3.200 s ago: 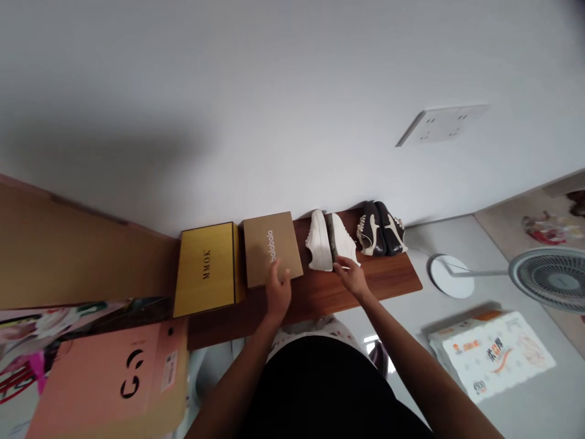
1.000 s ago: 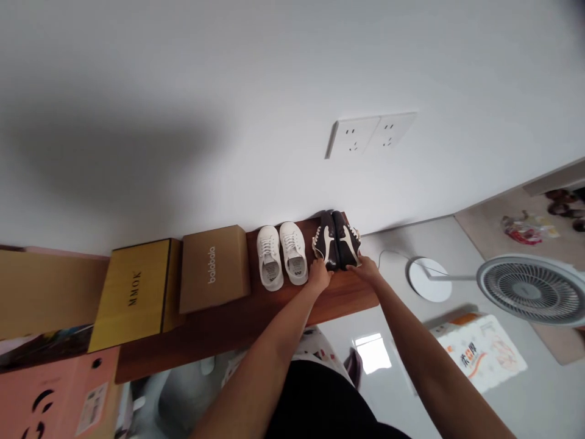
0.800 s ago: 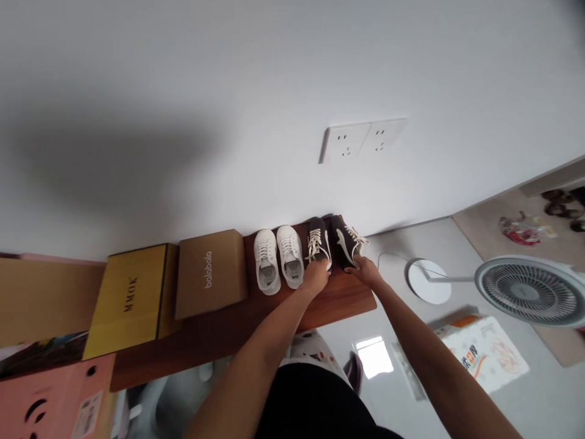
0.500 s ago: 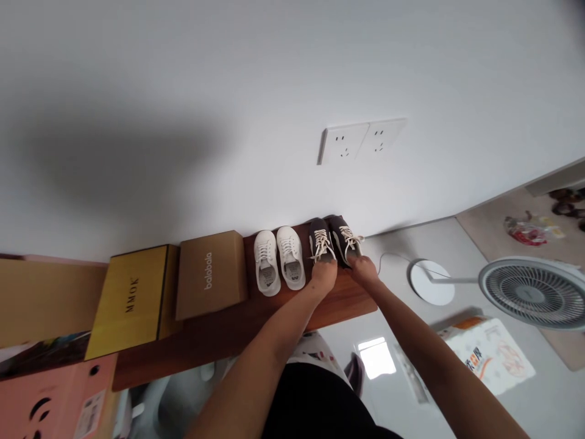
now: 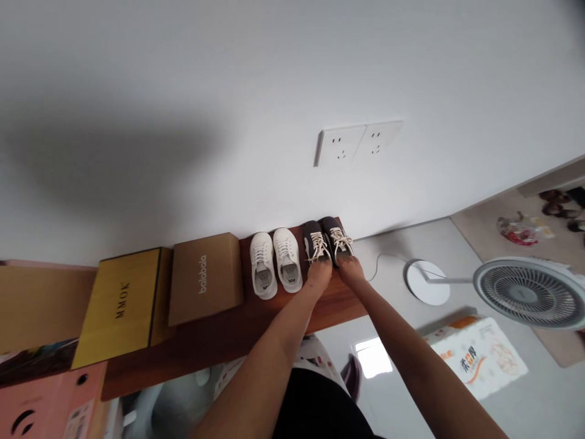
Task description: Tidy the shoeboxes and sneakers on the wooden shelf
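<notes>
Pair of small dark-brown cream-laced sneakers (image 5: 325, 242): light, soft, I judge; left hand (image 5: 319, 272) and right hand (image 5: 351, 268) cover the 6-o'clock heels, the natural hold, clasp indiscernible.

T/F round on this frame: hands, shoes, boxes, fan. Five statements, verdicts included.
1. The left hand touches the heel of the left dark shoe, the right hand that of the right dark shoe. True.
2. On the wooden shelf, the white shoes stand between the dark pair and the brown box. True.
3. Both dark shoes lie on their sides. False: both stand upright, laces up.
4. The yellow box is right of the brown box. False: the yellow box is left of it.
5. The fan stands on the shelf. False: the fan stands on the floor.
</notes>
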`<action>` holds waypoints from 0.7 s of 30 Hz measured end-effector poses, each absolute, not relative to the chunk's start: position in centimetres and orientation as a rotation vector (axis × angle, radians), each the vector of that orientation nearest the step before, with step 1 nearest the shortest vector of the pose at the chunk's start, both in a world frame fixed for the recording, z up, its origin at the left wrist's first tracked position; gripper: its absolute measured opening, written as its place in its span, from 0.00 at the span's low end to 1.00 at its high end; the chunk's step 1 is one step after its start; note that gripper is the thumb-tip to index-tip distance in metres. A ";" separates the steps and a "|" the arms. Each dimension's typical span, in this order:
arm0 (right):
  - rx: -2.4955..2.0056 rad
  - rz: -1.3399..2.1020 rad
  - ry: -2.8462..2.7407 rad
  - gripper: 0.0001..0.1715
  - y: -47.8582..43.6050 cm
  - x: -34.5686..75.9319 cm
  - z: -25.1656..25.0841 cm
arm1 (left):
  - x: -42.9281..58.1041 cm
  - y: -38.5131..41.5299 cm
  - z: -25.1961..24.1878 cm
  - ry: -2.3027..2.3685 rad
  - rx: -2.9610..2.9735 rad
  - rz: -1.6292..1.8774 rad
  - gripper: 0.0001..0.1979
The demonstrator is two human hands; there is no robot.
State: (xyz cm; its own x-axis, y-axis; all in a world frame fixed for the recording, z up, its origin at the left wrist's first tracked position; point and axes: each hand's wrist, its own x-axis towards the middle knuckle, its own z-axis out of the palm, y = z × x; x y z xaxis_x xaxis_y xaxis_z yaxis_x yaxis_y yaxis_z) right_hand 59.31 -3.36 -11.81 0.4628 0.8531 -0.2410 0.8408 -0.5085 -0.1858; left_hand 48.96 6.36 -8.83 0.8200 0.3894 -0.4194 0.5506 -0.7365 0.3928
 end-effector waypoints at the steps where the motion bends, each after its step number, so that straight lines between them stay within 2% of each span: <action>1: -2.659 0.456 -1.518 0.15 -3.5 59.1 -11.5 | 48.9 6.4 -8.4 0.684 2.482 -0.398 0.12; 4: -2.620 0.335 -1.370 0.19 -4.4 58.2 -10.0 | 48.0 6.9 -6.5 0.690 2.430 -0.240 0.13; 8: -2.316 0.242 -1.088 0.22 -5.9 54.8 -7.8 | 43.1 7.7 -3.9 0.705 2.269 0.096 0.17; 12: -2.127 0.609 -0.898 0.22 -7.5 48.1 -7.6 | 32.8 7.7 -3.3 0.869 2.061 0.183 0.14; 16: -2.091 1.208 -1.303 0.12 -8.1 41.3 -9.0 | 21.1 7.0 -5.2 1.193 1.722 0.091 0.11; 18: -2.113 1.315 -1.498 0.12 -7.4 38.4 -9.5 | 16.0 7.2 -6.3 1.372 1.514 0.123 0.08; 21: -2.149 1.261 -1.576 0.19 -5.1 34.5 -9.4 | 9.6 8.4 -7.5 1.530 1.248 0.279 0.04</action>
State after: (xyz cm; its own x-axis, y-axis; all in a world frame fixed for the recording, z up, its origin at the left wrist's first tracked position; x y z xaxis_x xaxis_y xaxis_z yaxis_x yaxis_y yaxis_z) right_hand 34.54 -5.07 -9.44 0.0713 0.8542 -0.5151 0.6895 -0.4153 -0.5933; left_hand 9.58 8.42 -7.49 0.1419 0.8052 -0.5758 0.5501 0.4194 0.7221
